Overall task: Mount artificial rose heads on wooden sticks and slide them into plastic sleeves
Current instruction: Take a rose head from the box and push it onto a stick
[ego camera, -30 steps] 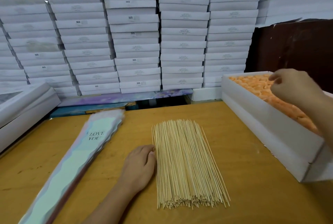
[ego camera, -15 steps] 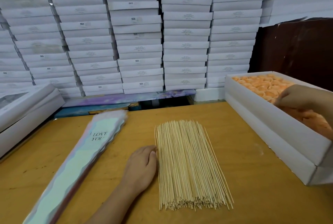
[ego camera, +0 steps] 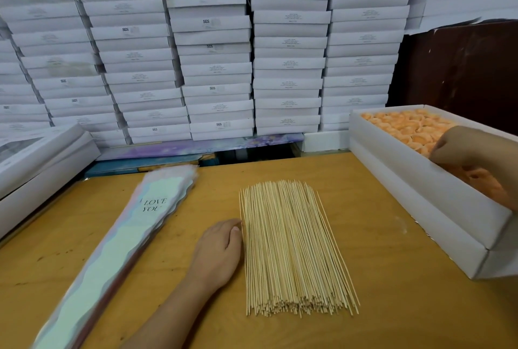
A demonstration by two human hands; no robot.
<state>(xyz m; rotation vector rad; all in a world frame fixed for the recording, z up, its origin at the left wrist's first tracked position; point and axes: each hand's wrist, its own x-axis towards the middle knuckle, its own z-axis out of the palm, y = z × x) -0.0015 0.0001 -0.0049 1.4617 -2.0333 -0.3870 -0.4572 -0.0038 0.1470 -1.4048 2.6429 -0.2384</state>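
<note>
The orange rose heads (ego camera: 406, 127) lie packed in rows inside a long white box (ego camera: 414, 180) that sits on the right side of the counter (ego camera: 378, 306), stacked on a second white box of the same shape. The right hand (ego camera: 471, 152) reaches down into this box from the right, its fingers curled among the roses near the box's near wall; whether it actually has hold of a rose cannot be told, since the fingertips are hidden and the flowers under it are blurred.

In the middle of the counter lies a flat bundle of thin wooden sticks (ego camera: 294, 250), running away from the viewer, their cut ends lined up at the near edge. The left hand (ego camera: 218, 250) rests palm down on the counter just beside the bundle's left edge, its fingers bent loosely with the tips touching the outermost sticks; it holds nothing.

To the left of that hand a stack of plastic sleeves (ego camera: 117, 242) lies at a slant, wide ends far, narrow ends near, the top one printed "LOVE YOU".

More white boxes (ego camera: 36, 163) stand at the far left edge. Behind the counter rises a wall of stacked flat white cartons (ego camera: 213, 48), some marked "SGS", and a dark brown panel (ego camera: 462, 68) stands behind the rose box.
</note>
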